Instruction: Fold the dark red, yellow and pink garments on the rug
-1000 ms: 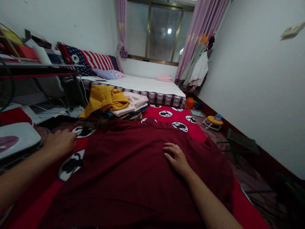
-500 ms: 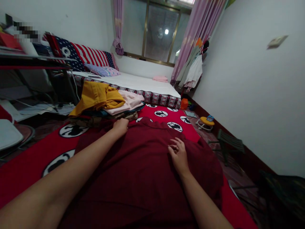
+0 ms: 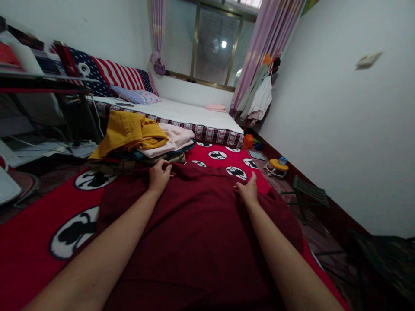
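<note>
A dark red garment point(image 3: 194, 229) lies spread over a bright red cloth point(image 3: 29, 233) with black-and-white round figures. My left hand point(image 3: 159, 176) is at the garment's far left edge, its fingers apart and bent over the fabric, gripping nothing that I can make out. On the right side, my right hand point(image 3: 248, 190) hovers at or just over the garment near its far edge, thumb raised and fingers apart, holding nothing visible. Just beyond my left hand sits a pile of clothes, with a yellow garment point(image 3: 129, 131) and a pale pink one point(image 3: 173, 140) on top.
A bed point(image 3: 181, 113) with a white top stands at the back under the window. A desk point(image 3: 42, 84) is at the left. Along the right wall are a small yellow stool point(image 3: 278, 165), a dark green folding stool point(image 3: 309, 190) and hanging clothes point(image 3: 261, 101).
My left hand has opened from a closed pose and shifted slightly left. My right hand has moved a little right and farther out, its thumb now raised. The view has shifted slightly.
</note>
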Tool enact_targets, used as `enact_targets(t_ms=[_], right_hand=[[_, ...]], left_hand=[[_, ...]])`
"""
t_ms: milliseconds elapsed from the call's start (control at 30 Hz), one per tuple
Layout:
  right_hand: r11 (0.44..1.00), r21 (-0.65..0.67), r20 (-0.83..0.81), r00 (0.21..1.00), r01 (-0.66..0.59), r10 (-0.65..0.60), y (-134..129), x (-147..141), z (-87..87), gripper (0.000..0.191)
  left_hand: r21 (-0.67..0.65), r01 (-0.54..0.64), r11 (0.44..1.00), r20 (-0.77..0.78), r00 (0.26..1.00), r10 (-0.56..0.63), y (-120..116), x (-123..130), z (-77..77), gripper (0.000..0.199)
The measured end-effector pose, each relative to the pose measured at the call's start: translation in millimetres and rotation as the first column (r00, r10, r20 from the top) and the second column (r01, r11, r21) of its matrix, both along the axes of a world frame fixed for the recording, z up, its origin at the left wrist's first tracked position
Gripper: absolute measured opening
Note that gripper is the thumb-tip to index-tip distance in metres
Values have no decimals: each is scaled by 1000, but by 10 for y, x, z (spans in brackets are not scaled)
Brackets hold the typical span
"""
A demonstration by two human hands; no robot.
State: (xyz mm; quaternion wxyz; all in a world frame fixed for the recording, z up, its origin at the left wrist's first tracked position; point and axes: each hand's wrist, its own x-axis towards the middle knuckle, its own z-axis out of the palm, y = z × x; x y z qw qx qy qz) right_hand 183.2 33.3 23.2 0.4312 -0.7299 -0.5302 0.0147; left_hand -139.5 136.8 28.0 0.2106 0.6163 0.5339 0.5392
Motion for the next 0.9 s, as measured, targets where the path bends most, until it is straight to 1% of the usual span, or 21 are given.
enact_targets(t_ms=[67,133,233,267,300,367,467,533,567,633,667,700,733,767,800,833,867,900], right_hand=[[983,-144,10,993,117,-117,110,34,28,75],[957,-229,20,983,180,-180,163,26,45,64],[945,-261,50,980,197,-191,172,-3,81,33],[943,-260,59,978,207,-198,166,-5,104,26],[942,-253,69,975,220,-209,160,-1,133,22],[950,-184,70,968,252,-243,155,25,213,25],[962,44,20,962,270,-271,192,88,362,31],[942,205,17,961,266,-275,254,138,447,31],[929,259,37,958,266,-285,294,163,473,30],[909,321,101,945,264,-310,381,209,469,28],[914,317,138,942,252,-307,423,228,432,29],[931,280,175,941,234,-289,462,242,372,31],[956,208,214,944,207,-251,495,251,294,36],[979,98,251,948,178,-198,524,256,204,42],[987,-38,282,950,153,-137,547,257,111,50],[974,-179,307,948,138,-78,566,256,24,56],[944,-300,328,944,135,-31,581,253,-49,61],[909,-391,348,938,142,3,594,249,-103,64]], left_hand=[[-22,-23,999,0,1000,23,-9,18,20,18],[-58,-54,997,-12,998,54,-9,35,22,16],[-79,-69,994,-31,997,66,2,64,8,14],[-67,-66,996,-40,997,64,5,78,10,13],[-42,-62,997,-51,997,60,8,96,20,13],[53,-48,997,-65,997,52,19,147,75,12],[228,-43,973,-61,996,59,82,256,234,11],[308,-50,950,-64,995,73,172,343,346,9],[337,-47,940,-79,994,78,228,388,386,9],[371,-16,928,-139,988,73,350,475,402,11],[374,20,927,-191,980,56,410,515,373,15],[360,72,930,-263,965,27,465,552,322,20],[324,143,935,-358,934,-19,514,585,253,27],[259,225,939,-469,879,-81,557,614,175,35],[165,298,940,-580,800,-152,594,639,95,43],[51,346,937,-673,705,-224,626,660,22,49],[-58,365,929,-737,612,-287,653,678,-38,53],[-145,361,921,-775,538,-333,676,693,-81,54]])
